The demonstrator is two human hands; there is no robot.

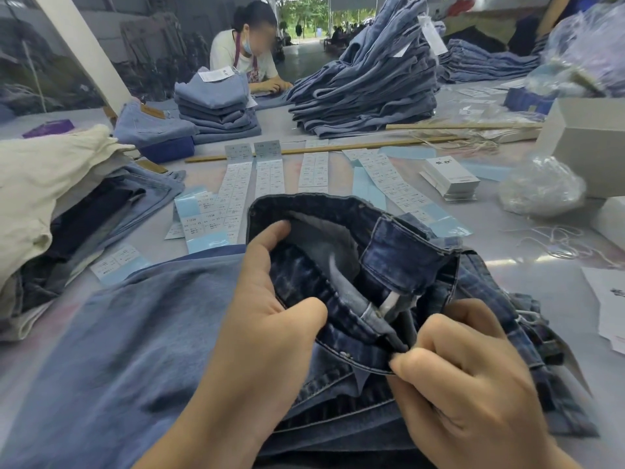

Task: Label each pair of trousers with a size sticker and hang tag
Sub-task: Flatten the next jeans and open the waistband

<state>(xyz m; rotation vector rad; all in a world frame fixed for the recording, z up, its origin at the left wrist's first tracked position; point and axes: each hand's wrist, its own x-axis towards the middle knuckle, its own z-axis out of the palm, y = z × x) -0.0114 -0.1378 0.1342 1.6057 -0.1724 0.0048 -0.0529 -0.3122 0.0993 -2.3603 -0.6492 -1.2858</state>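
Observation:
A pair of dark blue jeans (402,262) lies in front of me with its waistband pulled open, and a small white label shows inside. My left hand (270,309) grips the waistband's left side, thumb outside and fingers inside. My right hand (463,370) pinches the near edge of the waistband beside the fly. Strips of white size stickers (270,174) on pale blue backing lie fanned out just beyond the jeans. A stack of white hang tags (451,179) sits at the right. Lighter blue trousers (128,333) spread under my left arm.
Folded jeans stand in piles: a small one (220,106) at the back left, a tall one (368,86) behind centre. A seated person (247,49) works at the far side. Cream cloth (44,184) covers garments on the left. White boxes (588,140), a plastic bag (541,187) and loose strings lie right.

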